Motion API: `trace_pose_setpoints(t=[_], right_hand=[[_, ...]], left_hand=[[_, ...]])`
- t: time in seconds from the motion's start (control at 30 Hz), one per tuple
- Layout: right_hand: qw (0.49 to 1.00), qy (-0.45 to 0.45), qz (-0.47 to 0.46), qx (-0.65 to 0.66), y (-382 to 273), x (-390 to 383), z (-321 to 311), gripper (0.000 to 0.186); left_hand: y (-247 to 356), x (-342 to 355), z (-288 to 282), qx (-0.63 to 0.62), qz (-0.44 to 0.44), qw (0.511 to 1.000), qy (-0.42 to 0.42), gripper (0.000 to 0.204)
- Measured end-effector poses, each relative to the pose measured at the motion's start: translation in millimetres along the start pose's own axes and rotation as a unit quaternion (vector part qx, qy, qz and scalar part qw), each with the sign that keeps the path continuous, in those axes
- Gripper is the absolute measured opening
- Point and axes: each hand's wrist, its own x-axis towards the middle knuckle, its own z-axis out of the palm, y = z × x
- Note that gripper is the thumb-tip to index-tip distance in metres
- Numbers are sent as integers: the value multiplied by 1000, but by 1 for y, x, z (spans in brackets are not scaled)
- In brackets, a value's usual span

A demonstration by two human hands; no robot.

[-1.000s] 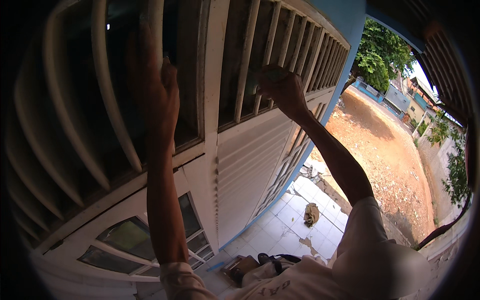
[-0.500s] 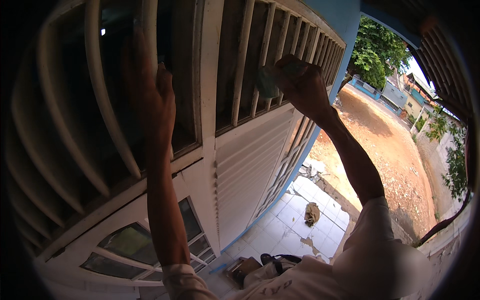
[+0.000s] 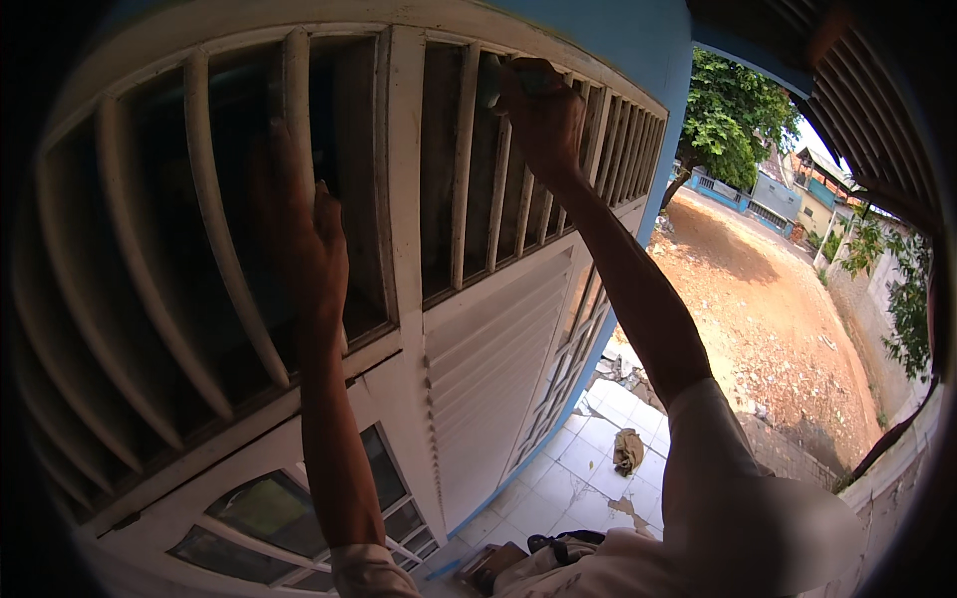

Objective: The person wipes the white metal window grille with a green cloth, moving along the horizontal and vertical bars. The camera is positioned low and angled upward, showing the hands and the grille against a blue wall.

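Note:
A white grille of upright slats [image 3: 464, 179] fills the opening above a door. My left hand [image 3: 304, 234] is raised and curled around one slat [image 3: 295, 95] in the left section. My right hand [image 3: 543, 115] reaches the top of the right section. It presses a small greyish pad [image 3: 491, 90] against a slat there; whether this is a cloth or a sponge I cannot tell. Both arms stretch upward, and white sleeves show at the lower edge.
Below the grille are a white louvred door panel [image 3: 488, 369] and glass panes [image 3: 259, 508]. Far below lie a tiled floor [image 3: 578, 488] with a crumpled rag [image 3: 628, 448], some items [image 3: 498, 563] near my feet, a dirt yard [image 3: 768, 319] and a tree [image 3: 738, 110].
My right hand has moved up and left along the slats to the top of the grille with the pad. My left hand stays on its slat.

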Motion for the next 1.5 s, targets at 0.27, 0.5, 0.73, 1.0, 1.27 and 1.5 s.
trace_pose_setpoints(t=[0.27, 0.5, 0.73, 1.0, 1.27, 1.5], right_hand=[[976, 141, -159, -54, -29, -65, -56, 17], [970, 173, -120, -124, 11, -54, -84, 17], [989, -59, 106, 88, 46, -11, -34, 28], [980, 160, -65, -101, 41, -31, -20, 9], [987, 143, -66, 7, 33, -38, -46, 14], [979, 128, -156, -8, 59, -13, -23, 10]], left_hand=[[9, -2, 0, 21, -14, 999, -21, 66], [11, -2, -1, -1, -37, 999, -17, 59], [-9, -5, 4, -9, -27, 999, -36, 58], [1, -3, 4, 8, -6, 999, -35, 56], [10, -1, -1, 7, -44, 998, -51, 58], [13, 1, -6, 23, -34, 997, -62, 59]])
